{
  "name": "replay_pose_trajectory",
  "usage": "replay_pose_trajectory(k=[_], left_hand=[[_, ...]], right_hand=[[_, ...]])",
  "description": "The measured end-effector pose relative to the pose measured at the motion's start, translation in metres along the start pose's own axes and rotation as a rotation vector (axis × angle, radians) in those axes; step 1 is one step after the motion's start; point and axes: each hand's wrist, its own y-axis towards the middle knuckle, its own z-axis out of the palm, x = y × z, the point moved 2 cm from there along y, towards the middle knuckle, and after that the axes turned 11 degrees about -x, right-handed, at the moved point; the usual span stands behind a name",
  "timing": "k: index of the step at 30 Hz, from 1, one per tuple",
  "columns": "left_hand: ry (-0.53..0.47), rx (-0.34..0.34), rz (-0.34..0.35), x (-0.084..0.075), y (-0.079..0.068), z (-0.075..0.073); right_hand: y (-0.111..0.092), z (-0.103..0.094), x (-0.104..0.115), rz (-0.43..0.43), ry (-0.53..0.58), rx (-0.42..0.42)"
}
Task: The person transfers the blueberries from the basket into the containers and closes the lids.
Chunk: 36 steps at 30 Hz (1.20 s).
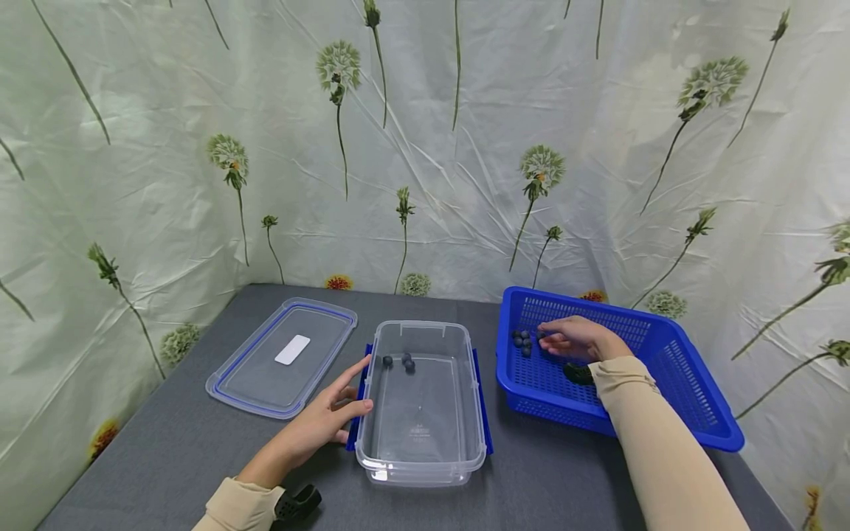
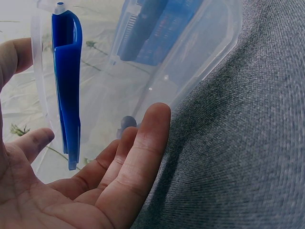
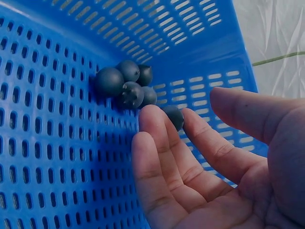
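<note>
My left hand (image 1: 323, 415) rests against the left side of a clear plastic container (image 1: 420, 472), beside its blue side latch (image 2: 66, 86); the fingers are fairly straight against the wall. Three blueberries (image 1: 408, 363) lie on the container's floor toward its far left. Over on the right, my right hand (image 1: 579, 339) reaches into a blue perforated basket (image 1: 690, 369). Its fingers are loosely bent, the thumb apart from them. A single blueberry (image 3: 174, 118) sits by the fingertips, partly hidden behind them. Several more blueberries (image 3: 127, 83) cluster on the basket floor just beyond.
A clear lid (image 1: 259, 369) with a blue seal and a white label (image 1: 292, 349) lies flat left of the container. The grey tabletop (image 1: 544, 472) runs back to a hanging curtain (image 1: 451, 184) with a dandelion print.
</note>
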Motion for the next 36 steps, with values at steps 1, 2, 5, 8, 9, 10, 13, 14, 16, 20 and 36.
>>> replay_pose_trajectory(k=[1,2,5,8,9,10,13,14,16,20,36], left_hand=[[0.001,0.000,-0.002,0.000,0.000,0.000],[0.001,-0.001,-0.003,0.000,0.000,0.000],[-0.009,0.003,-0.004,-0.001,-0.001,0.000],[-0.016,0.007,-0.005,0.000,-0.001,0.000],[-0.015,0.006,-0.006,0.000,-0.001,0.000],[-0.013,0.005,-0.007,0.000,-0.001,0.000],[-0.004,-0.002,-0.009,0.000,-0.001,-0.001],[-0.002,-0.003,-0.010,0.000,-0.001,-0.001],[-0.001,-0.004,-0.008,0.000,-0.001,-0.001],[-0.002,-0.001,-0.005,0.000,-0.001,0.000],[0.010,-0.009,-0.014,-0.001,-0.001,0.001]], right_hand=[[0.000,0.000,0.000,-0.008,-0.001,0.003],[-0.001,0.001,0.001,-0.017,0.000,0.004],[-0.002,0.001,0.003,-0.043,-0.015,0.008],[-0.003,0.002,0.005,-0.063,-0.026,0.003],[-0.003,0.002,0.006,-0.068,-0.029,0.004],[-0.003,0.002,0.007,-0.071,-0.026,0.003],[-0.004,0.004,0.010,-0.082,-0.019,0.009],[-0.005,0.005,0.012,-0.085,-0.020,0.009],[-0.005,0.006,0.014,-0.093,-0.021,0.009],[-0.007,0.007,0.019,-0.128,-0.045,0.018],[-0.021,0.019,0.044,-0.207,-0.034,0.056]])
